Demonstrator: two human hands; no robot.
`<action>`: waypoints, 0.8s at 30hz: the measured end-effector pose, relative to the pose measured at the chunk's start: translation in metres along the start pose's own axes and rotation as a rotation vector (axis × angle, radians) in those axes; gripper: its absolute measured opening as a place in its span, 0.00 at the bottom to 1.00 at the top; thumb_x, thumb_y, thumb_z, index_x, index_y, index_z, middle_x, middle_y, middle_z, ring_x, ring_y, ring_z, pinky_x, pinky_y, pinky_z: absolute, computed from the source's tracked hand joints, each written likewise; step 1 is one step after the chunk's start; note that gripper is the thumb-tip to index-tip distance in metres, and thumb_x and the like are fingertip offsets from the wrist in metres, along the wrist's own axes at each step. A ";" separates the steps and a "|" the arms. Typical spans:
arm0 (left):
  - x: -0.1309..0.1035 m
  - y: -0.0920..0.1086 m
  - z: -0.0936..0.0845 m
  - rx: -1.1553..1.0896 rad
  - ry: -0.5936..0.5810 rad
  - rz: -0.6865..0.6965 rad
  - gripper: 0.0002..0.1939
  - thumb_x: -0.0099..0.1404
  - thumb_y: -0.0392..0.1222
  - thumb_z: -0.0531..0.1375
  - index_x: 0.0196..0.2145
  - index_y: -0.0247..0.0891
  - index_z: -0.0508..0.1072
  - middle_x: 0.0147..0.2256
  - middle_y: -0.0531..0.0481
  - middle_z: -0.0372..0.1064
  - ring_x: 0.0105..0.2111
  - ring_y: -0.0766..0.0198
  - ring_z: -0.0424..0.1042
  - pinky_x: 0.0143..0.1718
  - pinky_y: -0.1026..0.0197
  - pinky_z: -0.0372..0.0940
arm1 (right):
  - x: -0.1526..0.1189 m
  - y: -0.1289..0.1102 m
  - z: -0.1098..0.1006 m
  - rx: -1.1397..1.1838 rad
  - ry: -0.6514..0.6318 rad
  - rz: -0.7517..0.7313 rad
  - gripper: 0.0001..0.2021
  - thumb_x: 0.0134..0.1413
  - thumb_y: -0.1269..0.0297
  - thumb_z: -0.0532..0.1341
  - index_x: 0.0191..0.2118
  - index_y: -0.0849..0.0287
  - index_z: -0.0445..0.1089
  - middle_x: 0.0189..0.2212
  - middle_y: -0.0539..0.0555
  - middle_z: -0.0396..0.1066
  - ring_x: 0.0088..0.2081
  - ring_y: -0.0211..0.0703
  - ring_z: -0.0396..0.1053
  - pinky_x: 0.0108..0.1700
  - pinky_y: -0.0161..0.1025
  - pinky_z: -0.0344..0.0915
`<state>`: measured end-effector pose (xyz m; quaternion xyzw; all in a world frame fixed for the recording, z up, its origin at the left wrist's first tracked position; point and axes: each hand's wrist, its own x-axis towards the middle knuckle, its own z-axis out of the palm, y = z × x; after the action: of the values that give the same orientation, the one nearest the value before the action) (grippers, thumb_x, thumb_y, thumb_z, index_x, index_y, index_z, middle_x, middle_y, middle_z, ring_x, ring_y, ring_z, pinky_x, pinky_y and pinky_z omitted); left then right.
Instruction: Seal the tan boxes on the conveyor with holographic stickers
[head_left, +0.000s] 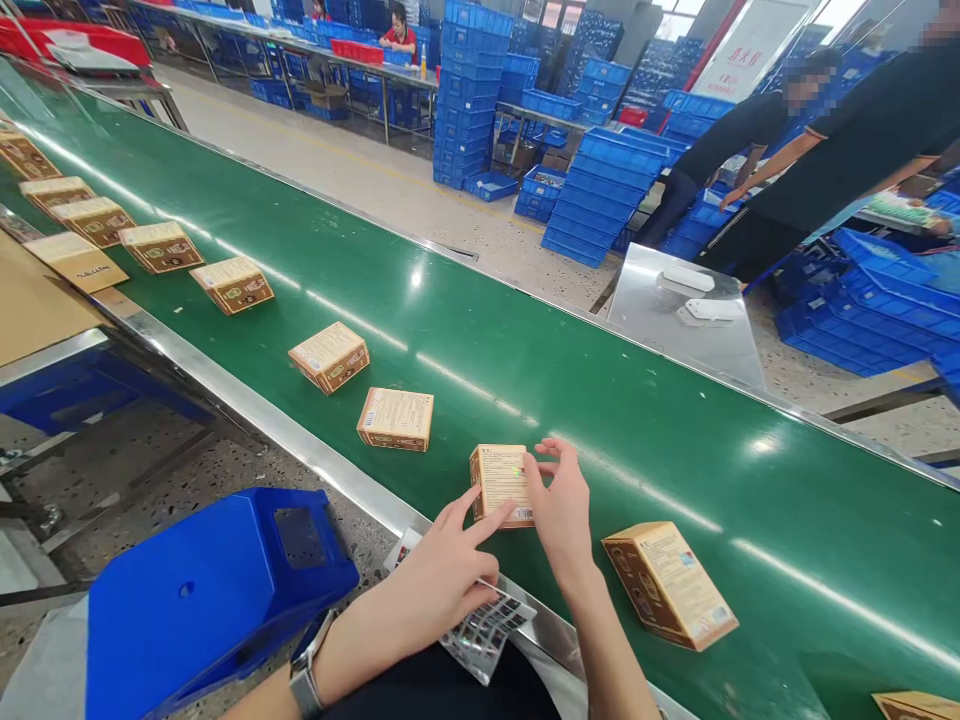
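Note:
A small brown and cream printed carton (499, 485) lies on the green conveyor belt (465, 330) in front of me. The extended fingers of my left hand (439, 570) touch its left side and top. Under that palm, the thumb and curled fingers hold a shiny sticker sheet (487, 630) with rows of small dark labels. My right hand (561, 505) is at the carton's right side, its thumb against the top beside a small coloured sticker (517, 470). The other right fingers are bent and stand apart from the thumb. Another carton (671, 585) lies to the right.
Several similar cartons (326, 357) are strung along the belt to the left. A blue plastic stool (195, 590) stands at lower left, below the belt's metal edge. Beyond the belt are a metal table (686, 310), stacked blue crates (469, 95) and several people (720, 135).

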<state>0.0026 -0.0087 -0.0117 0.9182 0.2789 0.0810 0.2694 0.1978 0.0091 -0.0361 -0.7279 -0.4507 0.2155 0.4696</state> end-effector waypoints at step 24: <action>-0.019 0.003 -0.064 -0.320 0.036 -0.489 0.04 0.61 0.39 0.57 0.33 0.40 0.73 0.24 0.57 0.70 0.25 0.66 0.66 0.28 0.65 0.54 | -0.017 -0.065 -0.035 -0.189 -0.696 -0.823 0.08 0.64 0.67 0.60 0.48 0.54 0.69 0.56 0.56 0.69 0.60 0.48 0.64 0.60 0.49 0.66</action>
<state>-0.0308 0.0073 0.0444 0.7681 0.4801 0.0729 0.4172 0.1859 -0.0124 0.0351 -0.4162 -0.8445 0.2005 0.2708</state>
